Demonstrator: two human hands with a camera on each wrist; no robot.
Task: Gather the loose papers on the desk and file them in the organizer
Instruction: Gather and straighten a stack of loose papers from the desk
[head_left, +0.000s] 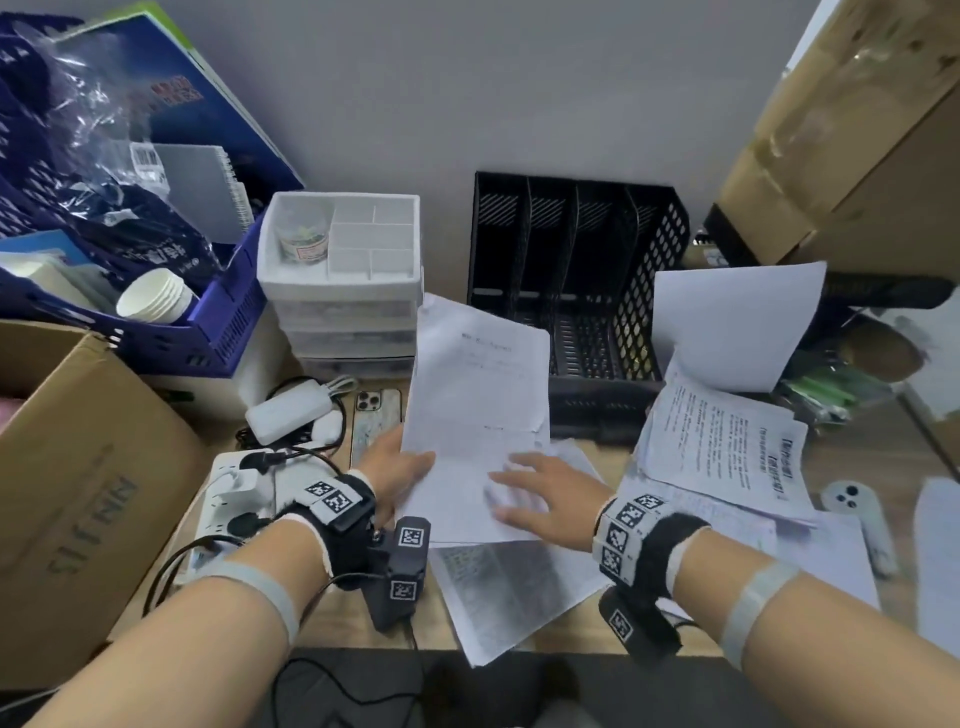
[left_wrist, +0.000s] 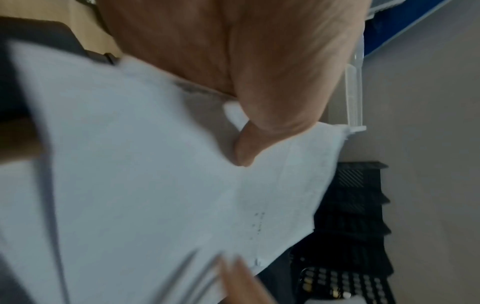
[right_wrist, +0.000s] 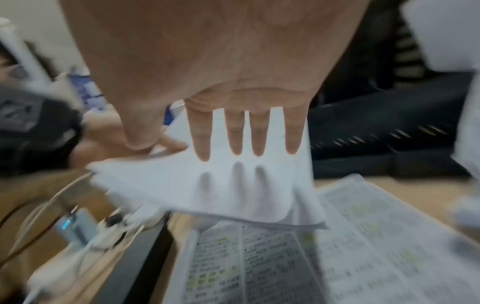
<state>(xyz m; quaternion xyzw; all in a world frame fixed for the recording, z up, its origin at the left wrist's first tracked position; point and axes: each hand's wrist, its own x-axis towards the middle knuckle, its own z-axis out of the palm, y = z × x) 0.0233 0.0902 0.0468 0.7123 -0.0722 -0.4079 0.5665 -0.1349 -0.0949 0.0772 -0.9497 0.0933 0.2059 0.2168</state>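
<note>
A stack of white papers (head_left: 478, 405) is lifted off the desk and tilts toward the black slotted organizer (head_left: 576, 291) by the wall. My left hand (head_left: 400, 467) pinches the stack's left edge, thumb (left_wrist: 244, 152) on top of the top sheet (left_wrist: 155, 185). My right hand (head_left: 535, 493) hovers flat over the stack's near end; its straight, spread fingers (right_wrist: 246, 131) cast shadows on the sheet (right_wrist: 233, 185). Printed sheets (head_left: 509, 587) lie on the desk under the stack. More papers (head_left: 722, 447) are piled at the right, with a blank sheet (head_left: 737, 322) propped above them.
Left of the organizer stand a white drawer unit (head_left: 337, 280), a blue basket (head_left: 156, 312) and a cardboard box (head_left: 88, 483). A power strip (head_left: 234, 493), charger (head_left: 291, 410) and phone (head_left: 376, 415) lie near my left wrist. A white controller (head_left: 857, 519) lies at the right.
</note>
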